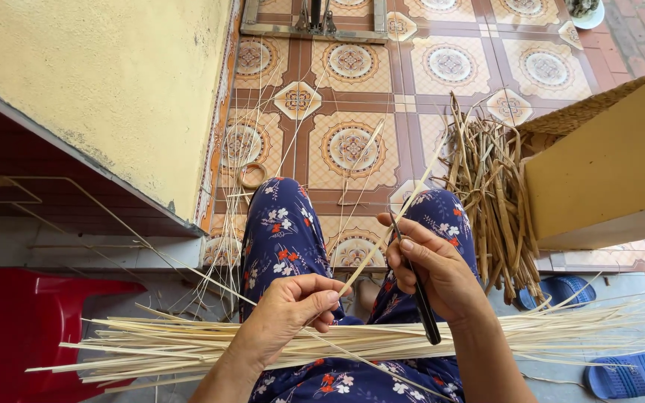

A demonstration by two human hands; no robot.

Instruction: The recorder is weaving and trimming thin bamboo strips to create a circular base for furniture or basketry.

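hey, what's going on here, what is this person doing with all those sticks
A seated person is working a thin bamboo strip with both hands. The left hand pinches the strip near its lower end, while the right hand grips a dark knife against it. A bundle of pale strips lies across the lap, and a pile of darker scraps sits on the tiled floor.

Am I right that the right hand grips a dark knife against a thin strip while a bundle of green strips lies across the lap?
Not quite: in the head view the bundle of strips is pale straw-coloured, not green. The right hand does grip the dark knife against the thin strip.
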